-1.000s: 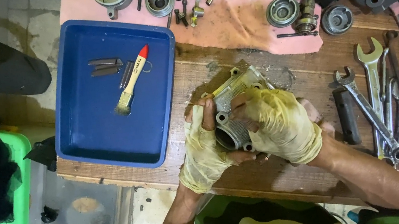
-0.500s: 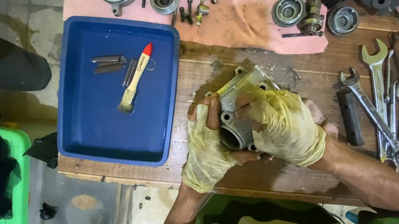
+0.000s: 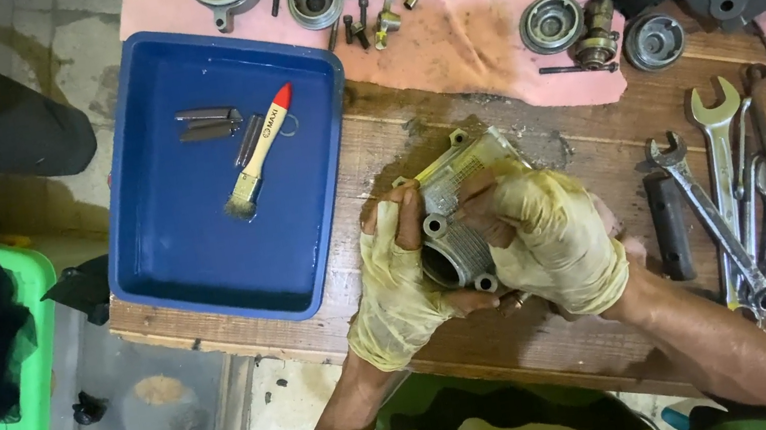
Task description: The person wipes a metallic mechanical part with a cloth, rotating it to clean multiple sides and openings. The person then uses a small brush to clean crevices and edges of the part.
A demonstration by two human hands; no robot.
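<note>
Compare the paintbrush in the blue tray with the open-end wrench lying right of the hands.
The paintbrush has a pale handle with a red tip and bristles; the wrench is bare grey metal with a forked jaw. The paintbrush lies slanted in the blue tray; the wrench lies nearly upright on the wooden bench. Neither is held.

Both my hands in stained yellowish fingerless gloves, forearms bare, angling inward. Left hand cupped against the left side of the engine cylinder, fingers curled over it. Right hand clasped over its right side.

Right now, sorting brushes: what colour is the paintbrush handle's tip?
Red, on the paintbrush, in the head view.
</note>
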